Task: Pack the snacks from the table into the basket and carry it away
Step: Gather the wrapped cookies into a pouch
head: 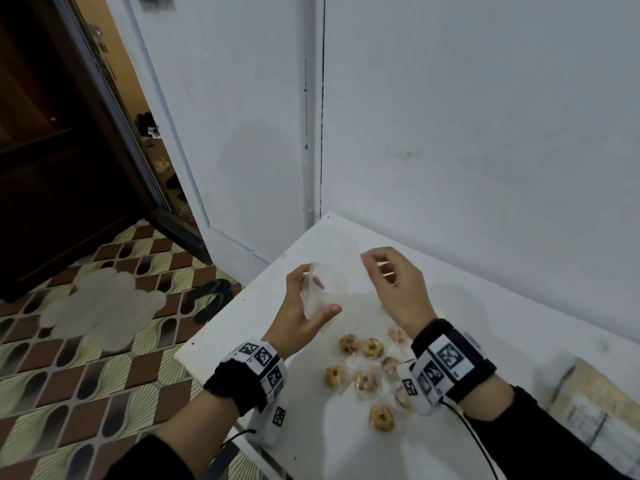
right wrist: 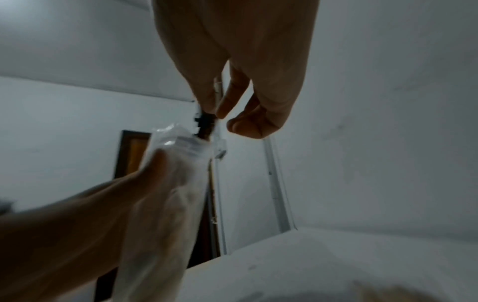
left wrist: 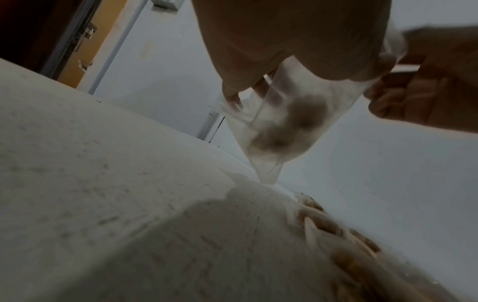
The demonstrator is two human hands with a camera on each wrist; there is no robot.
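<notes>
The cookies (head: 372, 348) lay on the white table (head: 485, 327) close to you, just behind your wrists, and some sat under your right wrist. Past them, your left hand (head: 301, 306) held a clear plastic bag (head: 320, 289), with its fingers curled round the side. The bag hung long-way down, its open top up and its tip near the table. Your right hand (head: 394, 285) was just beside it, pinching the bag's top edge. That hand was nearer the cookies. No basket showed in any view.
</notes>
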